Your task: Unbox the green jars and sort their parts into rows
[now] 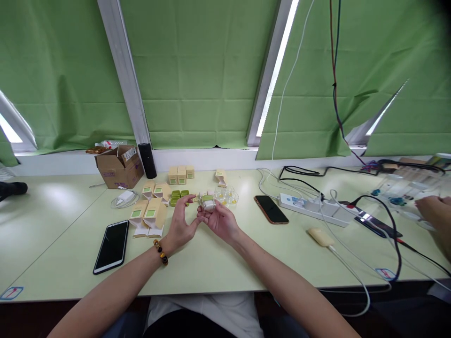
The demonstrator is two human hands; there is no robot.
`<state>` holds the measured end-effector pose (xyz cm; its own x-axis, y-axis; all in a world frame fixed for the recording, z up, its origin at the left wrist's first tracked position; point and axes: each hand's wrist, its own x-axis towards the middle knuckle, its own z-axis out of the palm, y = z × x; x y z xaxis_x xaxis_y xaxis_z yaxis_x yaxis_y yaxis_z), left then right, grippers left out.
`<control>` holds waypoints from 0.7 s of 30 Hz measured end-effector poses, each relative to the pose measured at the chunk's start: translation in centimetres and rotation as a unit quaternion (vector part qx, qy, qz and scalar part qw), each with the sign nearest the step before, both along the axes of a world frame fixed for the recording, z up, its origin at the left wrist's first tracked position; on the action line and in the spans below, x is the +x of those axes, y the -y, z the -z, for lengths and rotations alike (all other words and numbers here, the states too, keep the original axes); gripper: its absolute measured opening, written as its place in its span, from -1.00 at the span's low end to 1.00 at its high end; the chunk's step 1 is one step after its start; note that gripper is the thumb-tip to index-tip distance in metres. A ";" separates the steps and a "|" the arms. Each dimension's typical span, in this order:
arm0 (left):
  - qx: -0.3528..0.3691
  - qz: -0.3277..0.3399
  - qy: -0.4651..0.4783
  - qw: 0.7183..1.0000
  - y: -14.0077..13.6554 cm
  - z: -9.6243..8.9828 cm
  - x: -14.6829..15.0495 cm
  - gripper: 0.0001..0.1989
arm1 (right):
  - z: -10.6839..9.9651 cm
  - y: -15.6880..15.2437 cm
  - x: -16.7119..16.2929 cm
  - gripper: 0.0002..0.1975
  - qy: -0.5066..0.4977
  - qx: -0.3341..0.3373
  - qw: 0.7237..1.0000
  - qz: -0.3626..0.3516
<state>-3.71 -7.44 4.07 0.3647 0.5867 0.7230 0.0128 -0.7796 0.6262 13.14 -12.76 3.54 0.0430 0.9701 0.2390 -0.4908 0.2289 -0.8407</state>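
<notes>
My right hand (225,224) grips a green-and-white case (208,203) over the table (211,270); my left hand (181,228) beside it, thumb and index wide. Looks partway: left cartons (155,213) open, rear cartons (181,175) apparently closed.

Reference: cardboard box (118,174), brown with purple print. Behind box: fabric blinds (197,70), green. Beneath box: tabletop (204,263), pale yellow-green. Immediately right of box: cylinder (147,160), black. Right of and nearer than box: paper cartons (155,214), tan with green label squares; small case (208,203), green and white; bead bracelet (161,253), amber, brown and black. Far right of box: power strip (315,210), white.
</notes>
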 end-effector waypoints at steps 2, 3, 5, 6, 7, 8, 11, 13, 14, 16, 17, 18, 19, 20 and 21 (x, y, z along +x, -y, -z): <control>-0.021 0.013 -0.005 1.000 -0.1 0.0 -0.1 -0.45 | 0.1 -0.1 0.3 -0.58 -0.005 0.004 1.000 0.008; -0.027 0.018 -0.010 0.999 -0.2 0.0 -0.1 -0.48 | 0.2 -0.2 0.4 -0.60 -0.007 0.007 1.000 0.009; -0.034 0.030 -0.014 0.999 -0.3 0.0 -0.2 -0.55 | 0.2 -0.1 0.4 -0.62 -0.010 0.014 1.000 0.000; -0.036 0.034 -0.013 0.999 -0.3 0.0 -0.2 -0.58 | 0.2 -0.1 0.3 -0.62 -0.011 0.018 1.000 -0.007; -0.036 0.037 -0.010 0.999 -0.3 -0.1 -0.2 -0.61 | 0.2 0.0 0.2 -0.61 -0.011 0.023 1.000 -0.015; -0.035 0.037 -0.008 0.999 -0.3 -0.1 -0.2 -0.63 | 0.1 0.1 0.1 -0.60 -0.010 0.029 0.999 -0.022; -0.025 0.033 -0.007 0.999 -0.1 -0.4 -0.3 -0.68 | -0.1 0.3 -0.1 -0.57 -0.006 0.042 0.999 -0.030; -0.015 0.029 -0.008 0.999 0.1 -0.5 -0.3 -0.69 | -0.1 0.3 -0.2 -0.56 -0.008 0.044 0.998 -0.035; -0.013 0.027 -0.006 1.000 0.1 -0.6 -0.3 -0.69 | -0.1 0.3 -0.2 -0.55 -0.009 0.044 0.998 -0.035; -0.016 0.022 0.003 1.000 0.2 -0.6 -0.4 -0.69 | -0.1 0.3 -0.1 -0.52 -0.005 0.042 0.999 -0.023; -0.023 0.019 0.010 1.000 0.2 -0.6 -0.4 -0.69 | 0.0 0.2 0.0 -0.50 0.002 0.042 0.999 -0.005; -0.033 0.014 0.017 0.999 0.1 -0.6 -0.3 -0.70 | 0.0 0.2 0.1 -0.47 0.013 0.043 0.999 0.023; -0.043 0.010 0.021 0.999 0.0 -0.5 -0.3 -0.70 | 0.1 0.2 0.2 -0.44 0.028 0.045 0.997 0.060; -0.054 0.007 0.025 0.998 -0.1 -0.5 -0.2 -0.70 | 0.1 0.1 0.2 -0.41 0.048 0.049 0.992 0.102; -0.068 0.009 0.027 0.997 -0.3 -0.4 -0.1 -0.69 | 0.2 0.1 0.3 -0.40 0.072 0.055 0.985 0.146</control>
<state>-3.84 -7.18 4.42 0.3393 0.6739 0.6563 -0.0363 -0.6878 0.7250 13.41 -12.83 3.35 0.2738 0.8894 0.3661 -0.2690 0.4363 -0.8587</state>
